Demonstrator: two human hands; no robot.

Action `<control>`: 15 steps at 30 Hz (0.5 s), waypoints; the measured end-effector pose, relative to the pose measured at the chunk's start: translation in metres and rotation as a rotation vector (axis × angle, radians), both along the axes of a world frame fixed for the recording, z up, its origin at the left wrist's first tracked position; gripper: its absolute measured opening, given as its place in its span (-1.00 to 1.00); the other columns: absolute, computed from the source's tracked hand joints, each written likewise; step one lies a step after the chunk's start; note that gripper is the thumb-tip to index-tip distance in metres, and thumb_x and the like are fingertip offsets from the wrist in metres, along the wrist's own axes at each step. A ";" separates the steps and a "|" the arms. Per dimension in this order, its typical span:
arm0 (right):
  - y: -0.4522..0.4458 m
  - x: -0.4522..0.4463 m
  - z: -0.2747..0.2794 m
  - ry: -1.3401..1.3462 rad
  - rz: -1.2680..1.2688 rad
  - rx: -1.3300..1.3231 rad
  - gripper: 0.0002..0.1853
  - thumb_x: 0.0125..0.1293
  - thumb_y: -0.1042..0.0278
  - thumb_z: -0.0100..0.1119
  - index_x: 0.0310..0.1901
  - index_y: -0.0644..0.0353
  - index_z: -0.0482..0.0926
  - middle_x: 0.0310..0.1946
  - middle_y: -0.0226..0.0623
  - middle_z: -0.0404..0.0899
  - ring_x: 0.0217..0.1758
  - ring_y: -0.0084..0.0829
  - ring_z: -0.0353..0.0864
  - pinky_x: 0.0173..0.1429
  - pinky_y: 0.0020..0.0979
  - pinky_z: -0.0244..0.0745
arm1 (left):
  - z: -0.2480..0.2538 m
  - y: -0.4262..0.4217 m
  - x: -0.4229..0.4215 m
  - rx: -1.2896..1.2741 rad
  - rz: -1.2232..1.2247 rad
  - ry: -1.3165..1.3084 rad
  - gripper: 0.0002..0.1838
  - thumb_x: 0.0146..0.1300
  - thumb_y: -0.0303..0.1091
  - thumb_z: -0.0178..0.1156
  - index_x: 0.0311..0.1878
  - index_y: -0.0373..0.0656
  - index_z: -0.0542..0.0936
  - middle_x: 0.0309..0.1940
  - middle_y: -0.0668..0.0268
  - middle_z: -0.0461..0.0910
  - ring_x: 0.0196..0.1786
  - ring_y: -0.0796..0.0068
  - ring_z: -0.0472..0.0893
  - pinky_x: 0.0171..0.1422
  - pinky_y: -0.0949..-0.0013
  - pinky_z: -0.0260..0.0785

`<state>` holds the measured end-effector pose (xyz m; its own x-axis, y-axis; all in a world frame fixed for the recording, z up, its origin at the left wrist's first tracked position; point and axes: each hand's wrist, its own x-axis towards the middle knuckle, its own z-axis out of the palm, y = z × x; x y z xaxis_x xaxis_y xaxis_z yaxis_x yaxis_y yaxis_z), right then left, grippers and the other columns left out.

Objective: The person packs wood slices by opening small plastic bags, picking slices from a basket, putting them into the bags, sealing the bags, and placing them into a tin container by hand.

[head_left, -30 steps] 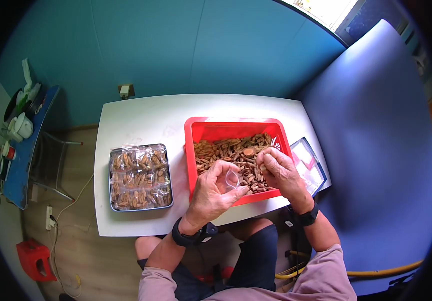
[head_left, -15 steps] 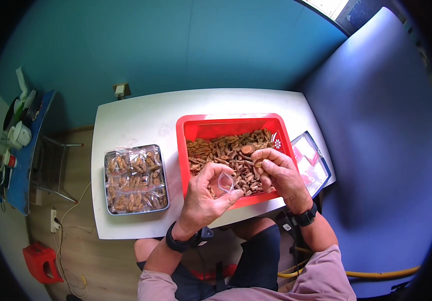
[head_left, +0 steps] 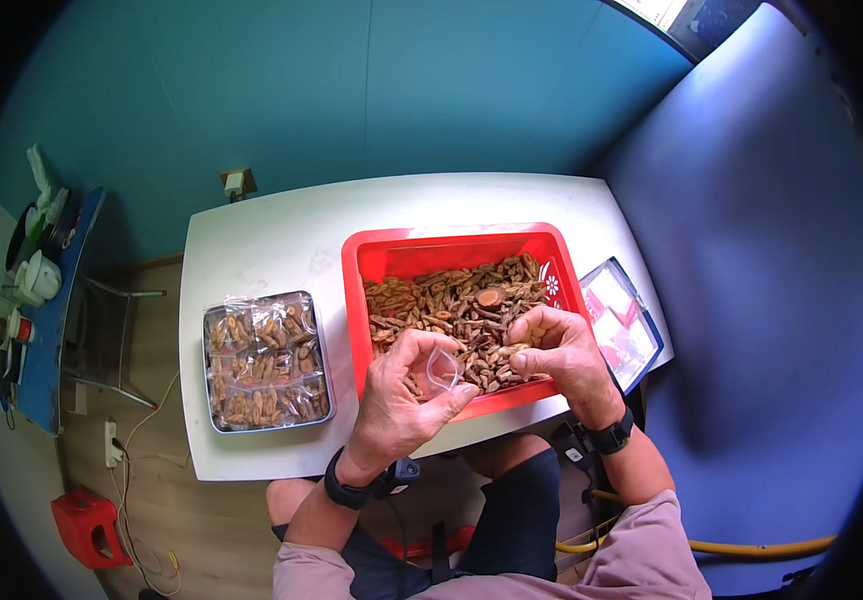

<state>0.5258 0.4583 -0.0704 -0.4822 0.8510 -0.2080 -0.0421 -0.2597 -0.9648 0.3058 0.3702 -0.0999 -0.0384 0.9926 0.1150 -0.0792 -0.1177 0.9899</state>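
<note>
My left hand [head_left: 396, 395] is curled around a small clear plastic bag [head_left: 442, 369], whose mouth is spread into an oval between thumb and fingers. Over the right side of the red basin [head_left: 354, 330], my right hand [head_left: 566, 362] pinches a dried brown slice [head_left: 517, 352] between thumb and forefinger; the fingers partly hide it. Many dried brown slices [head_left: 441, 290] cover the basin's floor. A larger round slice [head_left: 491, 298] lies on top of them.
Left of the basin, a metal tray [head_left: 328, 395] holds several filled clear bags [head_left: 266, 360]. A shallow dark-edged box [head_left: 639, 350] with pink-marked plastic bags sits at the right of the white table [head_left: 261, 235]. A red stool [head_left: 89, 527] stands on the floor.
My right hand has dropped a little, and its thumb and forefinger sit lower over the slices. The left hand still holds the bag mouth open. The view has shifted slightly.
</note>
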 end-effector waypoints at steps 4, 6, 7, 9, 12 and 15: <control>-0.001 0.002 0.006 -0.117 0.040 0.060 -0.86 0.32 0.52 0.37 -0.12 0.31 0.67 -0.39 -0.42 0.64 -0.44 -0.66 0.57 -0.29 -0.59 0.53 | 0.000 0.000 0.000 -0.021 -0.005 0.006 -0.53 0.12 -0.52 0.54 0.06 -0.15 0.54 -0.18 0.44 0.56 -0.12 0.69 0.55 -0.05 0.54 0.49; 0.000 0.000 0.007 -0.085 0.009 0.079 -0.87 0.35 0.50 0.35 -0.12 0.32 0.67 -0.38 -0.40 0.65 -0.43 -0.65 0.57 -0.28 -0.58 0.53 | 0.001 0.000 0.000 -0.011 -0.006 0.011 -0.53 0.12 -0.52 0.53 0.06 -0.15 0.54 -0.17 0.43 0.56 -0.11 0.68 0.55 -0.05 0.53 0.49; 0.000 -0.001 0.008 -0.053 -0.025 0.096 -0.87 0.39 0.48 0.32 -0.11 0.33 0.68 -0.38 -0.39 0.65 -0.43 -0.64 0.57 -0.27 -0.57 0.53 | 0.001 0.000 0.000 -0.002 -0.010 0.017 -0.54 0.12 -0.53 0.53 0.05 -0.15 0.55 -0.16 0.43 0.56 -0.11 0.67 0.54 -0.04 0.52 0.50; -0.001 -0.003 0.010 -0.046 -0.041 0.121 -0.86 0.41 0.46 0.29 -0.10 0.35 0.68 -0.36 -0.37 0.66 -0.40 -0.63 0.59 -0.25 -0.56 0.55 | 0.000 0.000 0.000 -0.005 -0.011 0.014 -0.55 0.12 -0.53 0.53 0.05 -0.15 0.55 -0.17 0.43 0.56 -0.11 0.66 0.54 -0.04 0.51 0.50; -0.002 -0.005 0.017 -0.050 -0.062 0.161 -0.83 0.42 0.47 0.29 -0.06 0.36 0.67 -0.32 -0.33 0.68 -0.32 -0.58 0.65 -0.16 -0.55 0.58 | 0.000 0.001 0.001 -0.008 -0.011 0.011 -0.55 0.12 -0.53 0.52 0.05 -0.15 0.55 -0.18 0.43 0.55 -0.12 0.66 0.54 -0.05 0.51 0.50; -0.004 -0.008 0.028 -0.036 -0.073 0.191 -0.83 0.38 0.50 0.32 -0.05 0.37 0.67 -0.34 -0.33 0.68 -0.34 -0.58 0.66 -0.17 -0.56 0.60 | -0.001 0.001 0.001 -0.001 -0.006 0.026 -0.55 0.11 -0.53 0.52 0.04 -0.16 0.55 -0.19 0.41 0.56 -0.15 0.68 0.54 -0.09 0.53 0.49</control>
<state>0.5178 0.4540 -0.0427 -0.4133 0.9089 -0.0559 -0.0185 -0.0698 -0.9974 0.3071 0.3713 -0.1013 -0.0291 0.9930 0.1144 -0.0544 -0.1159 0.9918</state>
